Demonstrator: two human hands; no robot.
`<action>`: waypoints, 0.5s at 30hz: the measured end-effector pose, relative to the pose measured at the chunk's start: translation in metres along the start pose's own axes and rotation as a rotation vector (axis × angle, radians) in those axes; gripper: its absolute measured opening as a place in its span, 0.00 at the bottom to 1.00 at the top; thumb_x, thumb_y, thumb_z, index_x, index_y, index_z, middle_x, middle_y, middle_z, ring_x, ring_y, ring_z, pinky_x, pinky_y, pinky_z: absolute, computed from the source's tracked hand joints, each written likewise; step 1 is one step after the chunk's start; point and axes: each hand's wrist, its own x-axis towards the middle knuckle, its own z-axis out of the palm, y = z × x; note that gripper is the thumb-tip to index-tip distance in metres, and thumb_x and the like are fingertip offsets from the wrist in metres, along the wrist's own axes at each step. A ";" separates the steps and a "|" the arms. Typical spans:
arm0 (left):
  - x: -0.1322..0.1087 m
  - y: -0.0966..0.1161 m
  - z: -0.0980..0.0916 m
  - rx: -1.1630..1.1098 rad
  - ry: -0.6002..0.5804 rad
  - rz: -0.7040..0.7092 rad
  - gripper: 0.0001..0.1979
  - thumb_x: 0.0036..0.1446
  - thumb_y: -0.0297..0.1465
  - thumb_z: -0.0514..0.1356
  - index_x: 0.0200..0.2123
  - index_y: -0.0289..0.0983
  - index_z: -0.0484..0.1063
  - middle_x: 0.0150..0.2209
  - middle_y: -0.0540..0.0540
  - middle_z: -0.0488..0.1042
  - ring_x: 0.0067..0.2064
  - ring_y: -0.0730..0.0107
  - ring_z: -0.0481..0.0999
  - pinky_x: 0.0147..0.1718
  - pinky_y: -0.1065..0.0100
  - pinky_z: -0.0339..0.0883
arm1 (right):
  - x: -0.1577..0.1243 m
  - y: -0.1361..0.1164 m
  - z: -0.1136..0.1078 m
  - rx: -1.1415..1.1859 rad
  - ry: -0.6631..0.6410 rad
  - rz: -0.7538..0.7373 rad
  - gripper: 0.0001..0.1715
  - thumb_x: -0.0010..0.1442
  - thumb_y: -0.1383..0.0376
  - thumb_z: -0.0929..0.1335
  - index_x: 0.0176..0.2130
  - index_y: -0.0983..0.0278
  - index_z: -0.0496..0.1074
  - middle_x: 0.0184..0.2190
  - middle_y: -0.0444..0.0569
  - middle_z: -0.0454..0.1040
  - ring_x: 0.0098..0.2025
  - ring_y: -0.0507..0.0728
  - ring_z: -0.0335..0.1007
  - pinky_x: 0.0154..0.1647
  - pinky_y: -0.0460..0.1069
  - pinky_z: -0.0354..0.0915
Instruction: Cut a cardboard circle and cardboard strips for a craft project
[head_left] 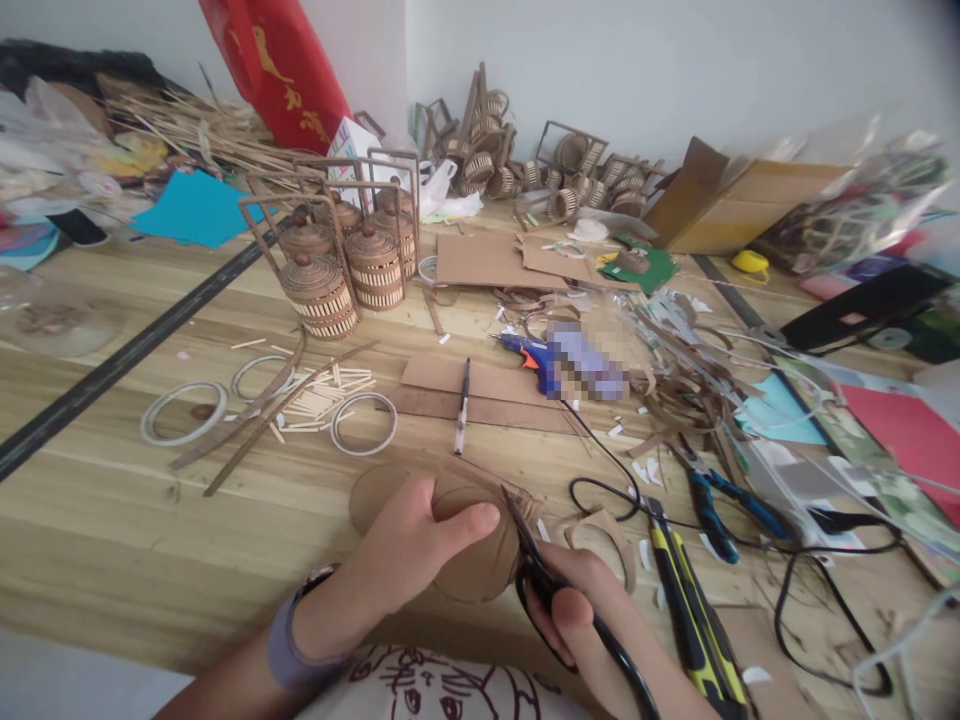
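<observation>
My left hand [427, 535] grips a brown cardboard piece [480, 575] with a rounded outline, its thumb pressed on top. A curved line runs across the cardboard's face. In my right hand [577, 595] is a pair of black-handled scissors [534, 565], the blades lying at the cardboard's right edge. A cut cardboard ring [626, 550] rests just right of the blades. Beyond my hands a pen [463, 405] lies across flat cardboard strips [502, 395]. Fingers of my left hand under the cardboard are hidden.
Lidded woven baskets [319, 295] with tall handles stand at the back left. Tape rolls [184, 413] and small sticks [322, 400] lie nearer. A blue glue gun [536, 360], pliers [731, 500] and a yellow-black utility knife [694, 610] are to the right, with a cable [600, 435] between.
</observation>
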 end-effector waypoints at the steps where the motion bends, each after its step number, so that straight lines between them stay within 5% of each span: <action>1: 0.000 -0.001 0.000 0.010 0.009 -0.009 0.15 0.52 0.46 0.63 0.33 0.40 0.75 0.37 0.47 0.83 0.44 0.53 0.80 0.42 0.61 0.70 | 0.000 0.000 0.000 0.029 -0.008 0.011 0.41 0.60 0.28 0.49 0.24 0.57 0.57 0.16 0.41 0.59 0.18 0.52 0.51 0.19 0.52 0.48; 15: -0.002 -0.002 0.000 0.034 0.053 -0.064 0.16 0.48 0.48 0.65 0.26 0.42 0.68 0.31 0.50 0.79 0.39 0.56 0.77 0.40 0.62 0.68 | -0.002 0.002 -0.002 0.051 -0.039 0.014 0.40 0.62 0.30 0.51 0.25 0.59 0.58 0.18 0.40 0.58 0.20 0.51 0.50 0.23 0.52 0.45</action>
